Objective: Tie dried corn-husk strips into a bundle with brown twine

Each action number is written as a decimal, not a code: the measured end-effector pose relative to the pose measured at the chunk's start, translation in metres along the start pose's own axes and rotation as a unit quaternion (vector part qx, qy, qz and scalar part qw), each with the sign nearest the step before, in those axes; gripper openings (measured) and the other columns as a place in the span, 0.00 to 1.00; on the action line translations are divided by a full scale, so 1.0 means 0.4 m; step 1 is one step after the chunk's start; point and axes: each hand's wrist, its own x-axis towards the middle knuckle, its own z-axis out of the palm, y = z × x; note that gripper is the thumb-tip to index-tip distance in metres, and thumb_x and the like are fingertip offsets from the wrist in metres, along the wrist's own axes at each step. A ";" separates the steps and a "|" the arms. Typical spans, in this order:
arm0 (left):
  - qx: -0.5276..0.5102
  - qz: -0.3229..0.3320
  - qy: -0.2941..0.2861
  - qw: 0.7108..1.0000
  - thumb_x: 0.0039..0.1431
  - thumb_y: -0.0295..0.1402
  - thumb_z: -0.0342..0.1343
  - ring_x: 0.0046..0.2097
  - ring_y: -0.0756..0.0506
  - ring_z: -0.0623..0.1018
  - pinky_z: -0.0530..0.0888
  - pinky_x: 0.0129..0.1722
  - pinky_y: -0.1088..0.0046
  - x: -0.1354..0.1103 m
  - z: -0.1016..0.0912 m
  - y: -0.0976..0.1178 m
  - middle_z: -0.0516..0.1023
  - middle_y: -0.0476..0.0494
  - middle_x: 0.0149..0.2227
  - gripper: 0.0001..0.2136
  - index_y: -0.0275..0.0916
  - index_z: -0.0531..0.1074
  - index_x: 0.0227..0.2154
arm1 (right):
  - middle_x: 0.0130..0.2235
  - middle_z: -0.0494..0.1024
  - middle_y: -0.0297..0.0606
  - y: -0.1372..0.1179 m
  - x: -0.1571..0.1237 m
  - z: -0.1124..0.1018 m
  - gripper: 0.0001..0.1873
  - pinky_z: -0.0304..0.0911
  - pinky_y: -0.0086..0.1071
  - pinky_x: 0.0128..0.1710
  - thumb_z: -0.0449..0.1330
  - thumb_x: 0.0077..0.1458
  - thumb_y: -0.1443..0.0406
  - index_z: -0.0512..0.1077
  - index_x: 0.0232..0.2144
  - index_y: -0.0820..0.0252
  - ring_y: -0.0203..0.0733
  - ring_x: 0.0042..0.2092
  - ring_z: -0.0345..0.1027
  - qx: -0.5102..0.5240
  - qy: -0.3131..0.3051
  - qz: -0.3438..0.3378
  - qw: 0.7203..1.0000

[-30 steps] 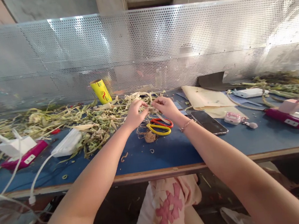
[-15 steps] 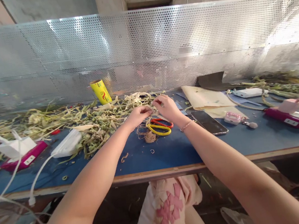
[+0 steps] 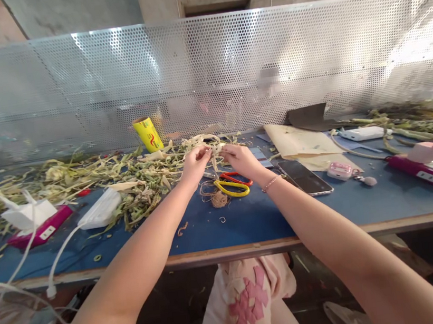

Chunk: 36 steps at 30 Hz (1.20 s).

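Over the far middle of the table, my left hand (image 3: 196, 164) is closed in a pinch. Facing it, a small gap away, my right hand (image 3: 240, 160) has its thumb and fingers pressed together. Pale dried plant strips (image 3: 216, 156) show between and behind the fingertips; what each hand grips is too small to make out. Just below the hands lie scissors with yellow and red handles (image 3: 233, 187), their blades pointing away. A small tangle of brown twine (image 3: 219, 199) is beside the handles.
Dried stems and leaves (image 3: 139, 180) cover the left side. A yellow tube (image 3: 148, 135) stands behind them. White chargers (image 3: 101, 208) and magenta power strips (image 3: 39, 228) flank the work area. A phone (image 3: 306, 176), pink case (image 3: 339, 170) and brown paper (image 3: 297, 140) lie right.
My hands have moved slightly apart, and the right one has turned and lowered a little. Pale strips now show between the fingertips. The scissors and twine stay in place on the table.
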 end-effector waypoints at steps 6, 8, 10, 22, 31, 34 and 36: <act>-0.045 -0.018 -0.040 0.998 0.46 0.38 0.59 0.28 0.51 0.72 0.70 0.34 0.72 -0.013 0.009 0.011 0.73 0.49 0.27 0.13 0.39 0.69 0.34 | 0.23 0.64 0.32 0.004 0.005 -0.010 0.10 0.52 0.29 0.30 0.47 0.53 0.64 0.61 0.22 0.58 0.35 0.27 0.56 0.006 0.011 0.022 1.000; -0.077 -0.006 -0.049 0.996 0.45 0.39 0.60 0.32 0.50 0.74 0.71 0.37 0.70 -0.013 0.012 0.010 0.75 0.48 0.29 0.14 0.39 0.69 0.34 | 0.23 0.63 0.32 0.007 0.007 -0.008 0.11 0.52 0.29 0.31 0.48 0.53 0.65 0.59 0.20 0.58 0.36 0.28 0.56 -0.008 0.021 0.019 1.000; -0.106 0.021 -0.048 0.993 0.44 0.39 0.61 0.39 0.48 0.75 0.70 0.43 0.68 -0.013 0.015 0.008 0.76 0.46 0.34 0.13 0.39 0.71 0.32 | 0.24 0.62 0.33 0.011 0.009 -0.003 0.12 0.52 0.30 0.31 0.48 0.53 0.66 0.57 0.18 0.58 0.36 0.29 0.55 -0.029 0.036 0.018 0.999; -0.230 -0.059 -0.091 0.967 0.35 0.33 0.66 0.34 0.51 0.74 0.71 0.34 0.71 -0.030 0.010 0.033 0.76 0.50 0.32 0.11 0.41 0.75 0.26 | 0.24 0.62 0.33 0.011 0.018 0.001 0.13 0.57 0.30 0.34 0.48 0.52 0.63 0.61 0.18 0.59 0.35 0.31 0.57 0.109 0.018 -0.011 0.994; -0.264 -0.059 -0.059 0.961 0.30 0.34 0.68 0.33 0.53 0.75 0.72 0.34 0.75 -0.029 0.008 0.051 0.77 0.50 0.35 0.12 0.38 0.73 0.20 | 0.43 0.70 0.42 0.050 0.015 0.009 0.19 0.63 0.35 0.40 0.58 0.46 0.58 0.67 0.41 0.58 0.41 0.43 0.64 0.151 0.029 -0.006 0.988; -0.275 -0.053 -0.050 0.959 0.31 0.36 0.68 0.32 0.52 0.75 0.72 0.32 0.75 -0.028 0.010 0.053 0.76 0.50 0.32 0.12 0.38 0.72 0.20 | 0.47 0.66 0.47 0.061 0.009 0.013 0.30 0.62 0.42 0.46 0.61 0.45 0.55 0.62 0.49 0.58 0.47 0.49 0.61 0.061 0.049 -0.073 0.994; -0.282 -0.051 -0.045 0.957 0.31 0.36 0.68 0.31 0.52 0.75 0.71 0.30 0.75 -0.029 0.012 0.053 0.75 0.51 0.30 0.12 0.38 0.72 0.20 | 0.49 0.64 0.49 0.067 0.005 0.019 0.36 0.57 0.47 0.51 0.60 0.45 0.50 0.57 0.54 0.59 0.50 0.51 0.58 0.013 0.066 -0.119 0.991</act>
